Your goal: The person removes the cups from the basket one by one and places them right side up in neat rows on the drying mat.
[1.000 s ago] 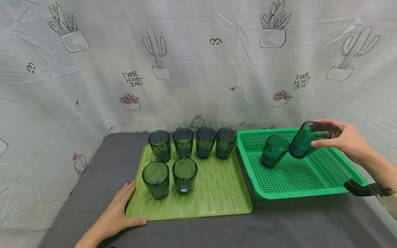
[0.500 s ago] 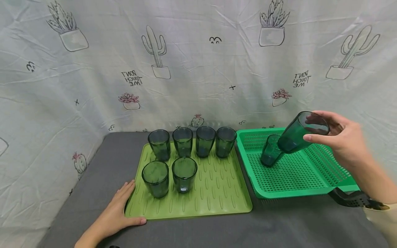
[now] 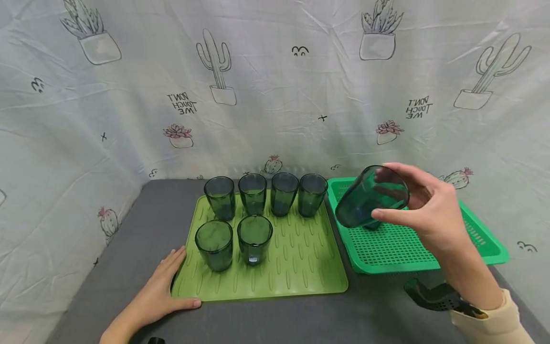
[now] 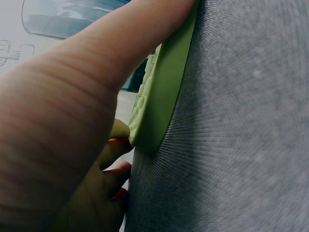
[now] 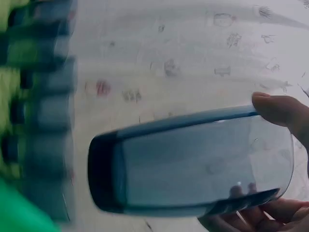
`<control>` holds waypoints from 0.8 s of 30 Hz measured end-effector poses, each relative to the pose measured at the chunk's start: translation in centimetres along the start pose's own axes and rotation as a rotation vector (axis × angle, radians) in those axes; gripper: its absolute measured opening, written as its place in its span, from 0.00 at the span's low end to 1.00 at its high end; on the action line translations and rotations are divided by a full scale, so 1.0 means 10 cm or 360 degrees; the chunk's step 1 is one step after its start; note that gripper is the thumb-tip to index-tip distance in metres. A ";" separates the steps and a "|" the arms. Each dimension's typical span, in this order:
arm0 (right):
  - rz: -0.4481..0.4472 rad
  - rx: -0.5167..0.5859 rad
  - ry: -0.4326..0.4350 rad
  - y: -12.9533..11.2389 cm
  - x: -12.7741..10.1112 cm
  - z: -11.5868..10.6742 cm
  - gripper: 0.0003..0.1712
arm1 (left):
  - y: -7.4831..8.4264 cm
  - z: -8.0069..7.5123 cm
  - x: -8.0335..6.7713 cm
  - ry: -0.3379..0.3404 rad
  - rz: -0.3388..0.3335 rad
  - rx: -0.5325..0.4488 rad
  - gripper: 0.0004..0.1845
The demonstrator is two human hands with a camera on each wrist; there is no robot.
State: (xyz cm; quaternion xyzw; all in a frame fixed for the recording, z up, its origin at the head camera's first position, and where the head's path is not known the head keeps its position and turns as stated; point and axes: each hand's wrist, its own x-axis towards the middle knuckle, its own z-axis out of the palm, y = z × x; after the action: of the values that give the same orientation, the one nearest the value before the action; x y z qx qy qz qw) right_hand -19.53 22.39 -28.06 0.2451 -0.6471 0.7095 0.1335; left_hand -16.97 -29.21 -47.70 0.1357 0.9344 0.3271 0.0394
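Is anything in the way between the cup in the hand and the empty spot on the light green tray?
Nothing visible. The right hand holds the cup in the air over the basket, and the tray is bare beside the two front cups.

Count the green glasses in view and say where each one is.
8, maybe: six on the light green mat, one glass gripped by the right hand, one mostly hidden behind it in the green basket.

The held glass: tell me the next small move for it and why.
Probably carry the held glass leftward and set it upright in the free spot on the light green mat, beside the front pair of glasses. The right hand holds it tilted above the green basket; the left hand steadies the mat's corner.
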 end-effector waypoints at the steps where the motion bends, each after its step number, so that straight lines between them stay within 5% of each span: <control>1: 0.0042 -0.0067 -0.0004 -0.01 -0.02 0.09 0.43 | 0.00 0.00 0.00 0.0001 0.0006 0.0004 0.67; 6: 0.0148 -0.0298 -0.0077 0.09 -0.12 0.47 0.44 | 0.01 -0.01 0.02 0.0003 0.0007 0.0012 0.67; 14: 0.0420 -0.0565 -0.0128 0.58 -0.32 0.82 0.43 | 0.02 -0.04 0.02 -0.0022 -0.0015 0.0032 0.67; 24: 0.0568 -0.0530 -0.0236 1.07 -0.29 0.94 0.44 | 0.02 -0.01 -0.02 0.0000 -0.0003 0.0034 0.67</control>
State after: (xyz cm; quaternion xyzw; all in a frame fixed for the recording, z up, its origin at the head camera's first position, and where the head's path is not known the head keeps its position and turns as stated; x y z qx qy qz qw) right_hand -20.88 12.13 -38.31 0.1529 -0.7962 0.5854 -0.0033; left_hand -16.79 -29.15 -47.50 0.1353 0.9379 0.3171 0.0383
